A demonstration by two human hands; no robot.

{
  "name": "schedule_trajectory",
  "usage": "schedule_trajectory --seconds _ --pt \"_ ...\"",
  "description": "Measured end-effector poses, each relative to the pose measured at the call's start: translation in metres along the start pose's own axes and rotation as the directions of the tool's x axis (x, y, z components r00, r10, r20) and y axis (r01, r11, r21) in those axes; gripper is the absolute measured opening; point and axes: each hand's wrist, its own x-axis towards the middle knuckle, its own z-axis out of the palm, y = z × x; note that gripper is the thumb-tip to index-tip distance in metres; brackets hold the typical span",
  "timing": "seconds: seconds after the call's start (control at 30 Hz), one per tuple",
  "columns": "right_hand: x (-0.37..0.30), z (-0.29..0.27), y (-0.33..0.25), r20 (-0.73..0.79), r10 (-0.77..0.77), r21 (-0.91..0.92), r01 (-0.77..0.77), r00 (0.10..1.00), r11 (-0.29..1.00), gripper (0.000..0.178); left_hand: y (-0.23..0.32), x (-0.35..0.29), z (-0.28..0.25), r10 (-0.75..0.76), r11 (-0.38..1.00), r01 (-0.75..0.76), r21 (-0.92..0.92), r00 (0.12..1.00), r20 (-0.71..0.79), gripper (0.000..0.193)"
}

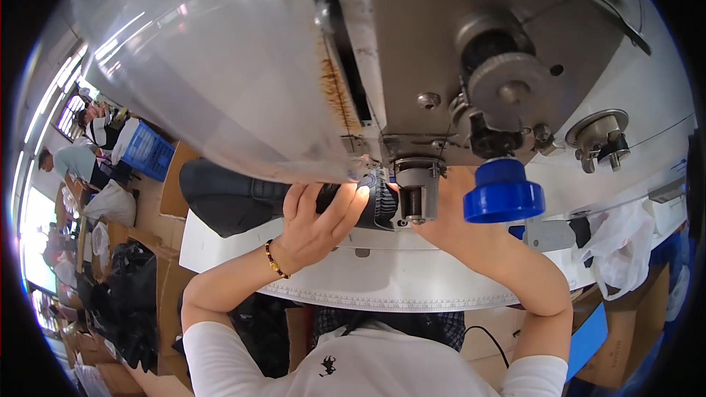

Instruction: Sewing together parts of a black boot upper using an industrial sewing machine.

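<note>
At centre-left of the frame, a black shoe (232,198) extends leftward from the left hand (316,224), whose curled fingers grip it; the right hand (447,222), centre, is partly hidden, its closure indeterminable; lower left, a cardboard box (170,279) contains black plastic (125,301); the shoe appears smooth, its right end ridged.

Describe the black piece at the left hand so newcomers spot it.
Find the big metal machine. Below the clear cover at its left, the left hand touches the black piece, whose ridged right end sets it apart from the crumpled black material.
</note>
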Motion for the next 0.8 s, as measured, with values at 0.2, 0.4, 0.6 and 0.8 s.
schedule_trajectory --seconds 0.2,0.4,0.6,0.8 --pt "-0.004 0.007 0.007 0.005 -0.010 0.019 0.010 1.000 1.000 0.019 0.005 0.003 0.001 0.103 0.975 -0.087 0.202 0.992 -0.068 0.026" --pt "-0.011 -0.004 0.006 0.057 0.160 0.158 -0.167 0.985 0.973 0.022 0.002 0.001 0.001 0.130 0.964 -0.113 0.239 0.990 -0.057 0.026" --pt "-0.047 0.025 -0.009 0.275 0.392 0.614 -0.474 0.878 0.630 0.023 0.002 0.007 -0.006 0.120 0.980 -0.109 0.168 0.991 -0.059 0.027" --pt "-0.054 0.049 -0.036 0.385 0.476 0.787 -0.550 0.791 0.278 0.011 0.001 0.011 -0.009 0.108 0.979 -0.098 0.179 0.993 -0.047 0.026"
